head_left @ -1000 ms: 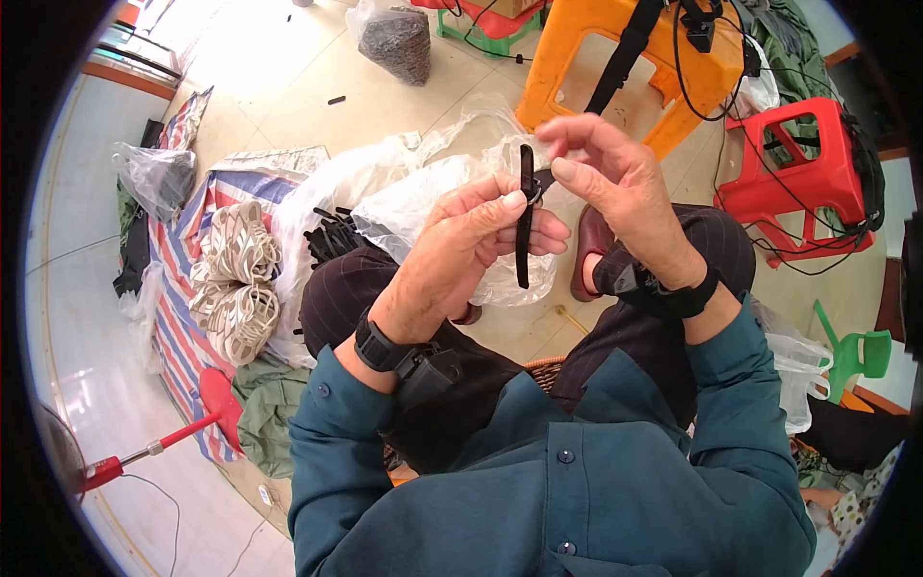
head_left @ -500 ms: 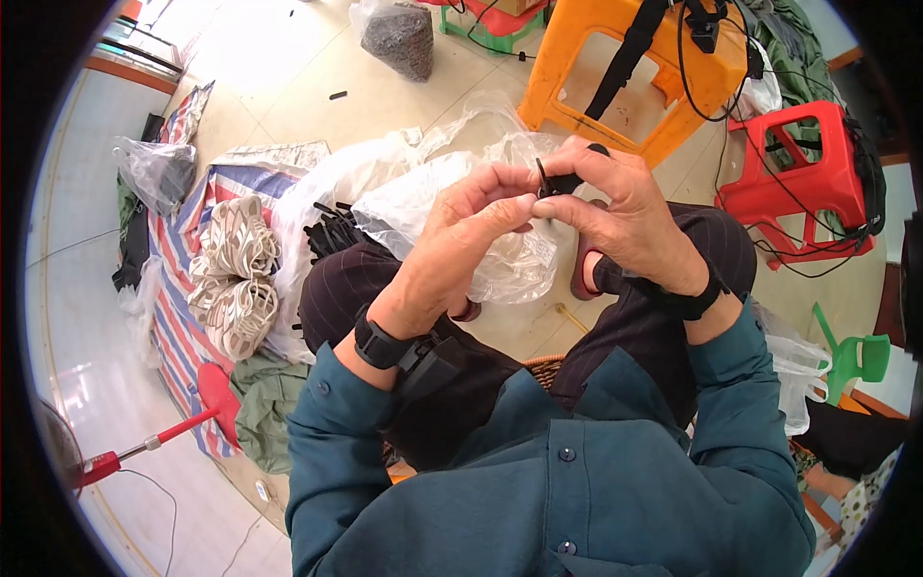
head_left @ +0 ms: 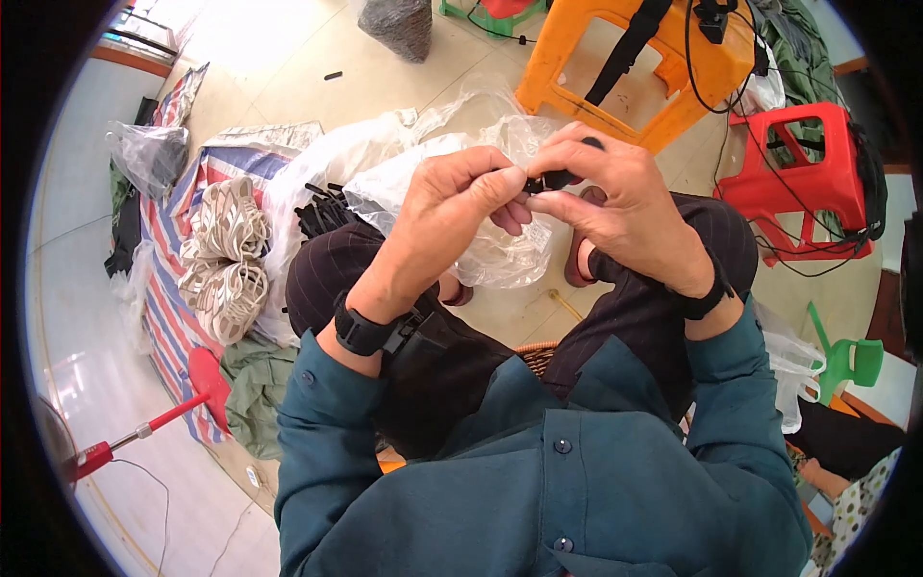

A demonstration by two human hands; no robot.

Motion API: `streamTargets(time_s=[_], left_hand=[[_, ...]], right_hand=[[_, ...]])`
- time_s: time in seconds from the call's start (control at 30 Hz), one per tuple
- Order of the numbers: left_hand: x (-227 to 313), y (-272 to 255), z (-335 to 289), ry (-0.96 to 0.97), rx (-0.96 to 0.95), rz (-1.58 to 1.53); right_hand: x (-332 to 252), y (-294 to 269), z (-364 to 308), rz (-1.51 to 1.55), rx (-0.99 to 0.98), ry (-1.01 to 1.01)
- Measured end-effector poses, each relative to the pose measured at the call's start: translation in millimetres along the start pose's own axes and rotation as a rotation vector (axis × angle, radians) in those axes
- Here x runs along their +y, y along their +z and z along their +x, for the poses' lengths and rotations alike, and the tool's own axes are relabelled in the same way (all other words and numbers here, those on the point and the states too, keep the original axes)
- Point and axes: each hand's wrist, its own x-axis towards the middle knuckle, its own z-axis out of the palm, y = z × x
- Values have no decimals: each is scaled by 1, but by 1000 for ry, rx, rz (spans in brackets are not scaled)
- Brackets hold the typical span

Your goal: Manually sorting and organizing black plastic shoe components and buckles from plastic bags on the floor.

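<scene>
My left hand (head_left: pixel 440 210) and my right hand (head_left: pixel 620 197) meet in front of me above my knees. Between their fingertips is a small black piece (head_left: pixel 555 180), partly hidden by the fingers; its exact kind cannot be made out. Thumb and fingers of the right hand pinch its thicker part, while the left thumb and forefinger close on its narrow end. Beside my left knee lies a pile of thin black strips (head_left: pixel 325 212), resting on clear plastic bags (head_left: pixel 399 159).
Pale lace-up shoes (head_left: pixel 228 260) lie on a striped sheet (head_left: pixel 173 332) at left, near a fan's red pole (head_left: pixel 173 416). An orange stool (head_left: pixel 615 72) and a red stool (head_left: pixel 803 178) with cables stand to the far right. A grey filled bag (head_left: pixel 399 27) sits far ahead.
The black piece has turned: its thin end stuck up between my fingers before and now lies level toward the left fingertips. My left hand has shifted slightly left.
</scene>
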Motion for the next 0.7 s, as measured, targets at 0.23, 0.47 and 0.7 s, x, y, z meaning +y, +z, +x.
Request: streamTargets(time_s=[0.23, 0.47, 0.7], left_hand=[[0, -5, -3, -6, -48, -304], [5, -2, -9, -18, -29, -385], [6, -4, -10, -22, -10, -380]], right_hand=[[-12, 8, 0, 509, 110, 271], [-13, 12, -1, 335, 204, 105], [-14, 6, -1, 400, 140, 176]])
